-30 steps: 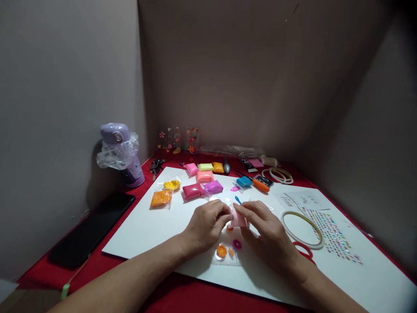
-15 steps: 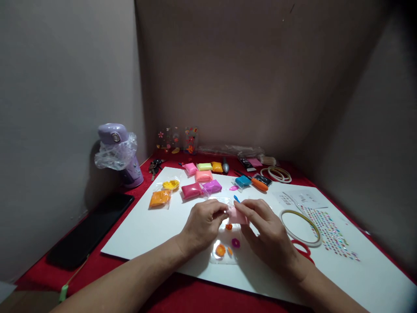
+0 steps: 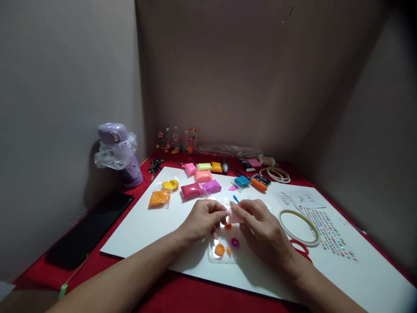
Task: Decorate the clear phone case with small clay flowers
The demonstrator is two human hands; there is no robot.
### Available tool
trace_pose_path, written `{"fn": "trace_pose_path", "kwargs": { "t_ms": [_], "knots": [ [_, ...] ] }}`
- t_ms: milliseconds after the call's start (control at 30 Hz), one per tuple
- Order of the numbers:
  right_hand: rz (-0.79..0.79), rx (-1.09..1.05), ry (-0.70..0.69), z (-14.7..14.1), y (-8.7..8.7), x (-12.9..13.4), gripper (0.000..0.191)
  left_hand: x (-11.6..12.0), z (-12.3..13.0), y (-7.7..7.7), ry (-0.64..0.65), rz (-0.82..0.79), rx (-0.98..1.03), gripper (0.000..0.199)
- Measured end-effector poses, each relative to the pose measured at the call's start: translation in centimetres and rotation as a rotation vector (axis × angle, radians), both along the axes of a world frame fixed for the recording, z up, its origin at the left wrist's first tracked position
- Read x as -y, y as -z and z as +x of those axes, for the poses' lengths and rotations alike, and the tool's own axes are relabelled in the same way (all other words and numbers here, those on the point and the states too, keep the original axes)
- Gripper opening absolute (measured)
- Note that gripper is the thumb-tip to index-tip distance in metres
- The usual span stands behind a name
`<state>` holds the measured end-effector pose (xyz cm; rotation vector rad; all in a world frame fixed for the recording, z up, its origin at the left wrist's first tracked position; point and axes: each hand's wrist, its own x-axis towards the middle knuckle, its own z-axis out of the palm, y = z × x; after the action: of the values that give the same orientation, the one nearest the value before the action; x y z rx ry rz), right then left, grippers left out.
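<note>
A small light pink clay packet (image 3: 235, 216) is pinched between my two hands above the white board. My left hand (image 3: 204, 221) grips its left edge between thumb and forefinger. From the right, my right hand (image 3: 262, 224) closes its thumb and fingers on the packet, hiding part of it. Below them lies a clear phone case (image 3: 213, 257), its upper part partly covered by my hands. On the case are an orange clay flower (image 3: 220, 249), a purple clay flower (image 3: 235, 242), a small orange petal (image 3: 229, 251) and another orange piece (image 3: 228, 226).
Several clay packets, such as a red one (image 3: 191, 190) and an orange one (image 3: 159, 198), lie beyond my hands. To the right are a tape roll (image 3: 283, 237), red-handled scissors (image 3: 300, 247) and a gem sticker sheet (image 3: 329, 232). A black phone (image 3: 91, 230) and purple bottle (image 3: 132, 171) stand left.
Both hands still hold the pink packet. Its visible part is smaller, with my right fingers drawn slightly nearer my left. My left hand's lower fingers have spread downward a little.
</note>
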<state>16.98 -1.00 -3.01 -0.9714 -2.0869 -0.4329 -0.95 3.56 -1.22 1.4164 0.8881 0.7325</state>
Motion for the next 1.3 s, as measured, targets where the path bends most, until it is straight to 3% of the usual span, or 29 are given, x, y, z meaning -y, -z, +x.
{"fn": "trace_pose_path", "kwargs": {
  "t_ms": [200,567,800,1133,1300],
  "knots": [
    [0.075,0.078,0.037,0.0,-0.3,0.1,0.05,-0.2,-0.4,-0.6,0.074,-0.138,0.069,0.027],
    [0.129,0.204,0.073,0.4,0.0,0.3,0.061,-0.4,-1.1,-0.5,0.165,-0.124,0.069,0.037],
    [0.12,0.189,0.056,0.3,0.2,0.3,0.053,-0.9,-1.6,-0.1,0.199,-0.077,0.049,0.035],
    [0.076,0.079,0.023,-0.2,-0.1,0.3,0.053,-0.2,-0.7,-1.0,0.074,-0.043,0.014,0.03],
    [-0.051,-0.152,-0.046,-0.4,0.2,0.0,0.049,-0.1,-0.4,-0.7,-0.014,0.064,-0.024,0.021]
  ]
}}
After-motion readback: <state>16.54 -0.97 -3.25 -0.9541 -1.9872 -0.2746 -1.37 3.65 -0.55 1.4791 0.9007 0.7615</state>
